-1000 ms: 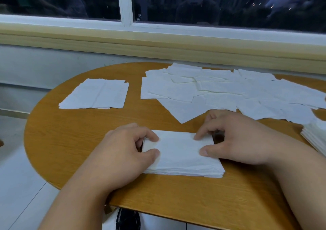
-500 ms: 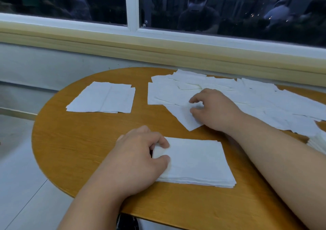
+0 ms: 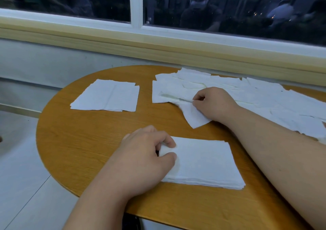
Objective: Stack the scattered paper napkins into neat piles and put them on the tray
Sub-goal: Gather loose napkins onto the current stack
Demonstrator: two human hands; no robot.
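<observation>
A neat stack of white napkins lies near the front of the round wooden table. My left hand rests on the stack's left end, thumb and forefinger pinching its edge. Farther back, loose white napkins lie spread in an overlapping heap across the right half. My right hand is at the heap's near left part, fingertips pinched on the edge of one loose napkin. No tray is in view.
Two unfolded napkins lie overlapped at the table's back left. A pale wooden sill and a dark window run behind the table. Grey floor tiles lie to the left, below the table's edge.
My right hand left the stack and reached back to the loose heap, where it now pinches a napkin's edge. My left hand stayed on the stack.
</observation>
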